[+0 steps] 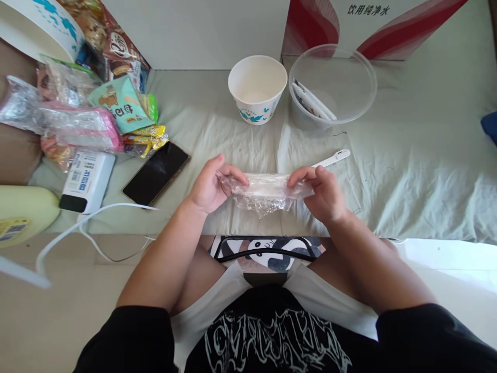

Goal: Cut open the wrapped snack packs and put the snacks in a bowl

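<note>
A roll of clear plastic film [267,186] is stretched between my two hands, just above the cloth near its front edge. My left hand [213,185] pinches its left end, with the thumb raised. At the right end, my right hand [323,194] grips the film between thumb and fingers. Loose, crinkled film hangs below the roll. A white plastic stick [334,158] lies on the cloth just behind my right hand, its near end hidden by the fingers. Farther back stand a white paper bowl [258,85] with blue leaf prints and a clear plastic tub [349,93] holding white packets.
To the left lie a black phone [157,173], a white power bank [88,178] with a cable, and a heap of snack packets [120,106]. A pale green bottle [27,215] lies at far left. Large boxes [217,33] line the back.
</note>
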{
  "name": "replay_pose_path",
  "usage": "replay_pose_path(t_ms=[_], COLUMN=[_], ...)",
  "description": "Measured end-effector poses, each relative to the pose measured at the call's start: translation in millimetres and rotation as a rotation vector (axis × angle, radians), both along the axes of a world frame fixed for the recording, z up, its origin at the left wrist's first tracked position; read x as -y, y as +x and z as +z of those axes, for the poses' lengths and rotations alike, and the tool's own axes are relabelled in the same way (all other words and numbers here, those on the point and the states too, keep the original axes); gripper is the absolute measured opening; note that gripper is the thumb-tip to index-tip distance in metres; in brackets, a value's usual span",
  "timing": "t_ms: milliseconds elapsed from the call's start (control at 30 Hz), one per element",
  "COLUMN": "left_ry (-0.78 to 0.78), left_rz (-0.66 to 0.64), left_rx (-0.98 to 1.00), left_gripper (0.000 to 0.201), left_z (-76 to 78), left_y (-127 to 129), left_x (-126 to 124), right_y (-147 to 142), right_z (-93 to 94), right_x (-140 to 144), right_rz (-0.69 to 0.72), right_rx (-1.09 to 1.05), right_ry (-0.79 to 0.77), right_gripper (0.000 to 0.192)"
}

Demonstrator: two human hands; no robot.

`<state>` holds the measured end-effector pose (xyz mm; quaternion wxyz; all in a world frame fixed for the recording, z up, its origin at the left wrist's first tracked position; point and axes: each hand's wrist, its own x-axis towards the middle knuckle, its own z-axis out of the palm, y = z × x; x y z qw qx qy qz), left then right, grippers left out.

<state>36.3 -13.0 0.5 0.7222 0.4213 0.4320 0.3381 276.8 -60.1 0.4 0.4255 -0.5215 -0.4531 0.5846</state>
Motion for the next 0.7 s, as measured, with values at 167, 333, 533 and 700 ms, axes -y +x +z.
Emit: replay_pose_path(t_ms=[167, 333, 533, 700], left_ry=[0.211, 0.314, 0.492, 0.512], left_rz=[-0.076, 0.085, 0.365, -0.011], left_rx=[-0.241, -0.290, -0.432, -0.183], left_gripper=[0.017, 0.021, 0.021, 0.057], left_z=[-4.9, -10.2, -9.2, -10.5], left_y=[0, 1, 19, 33], left_x=[2, -1, 14, 32], right_y=[-2, -5, -11, -18], right_z=[1.7, -2.1, 1.5, 7.8], right_x=[3, -1, 6, 24], right_rz=[-0.032, -0.119, -0.334, -0.080], right_rx=[0.410, 0.116, 0.322, 0.356], right_ry=[0.044, -0.029, 0.169, 0.462], right_gripper=[0.037, 0.049, 0.021, 0.015])
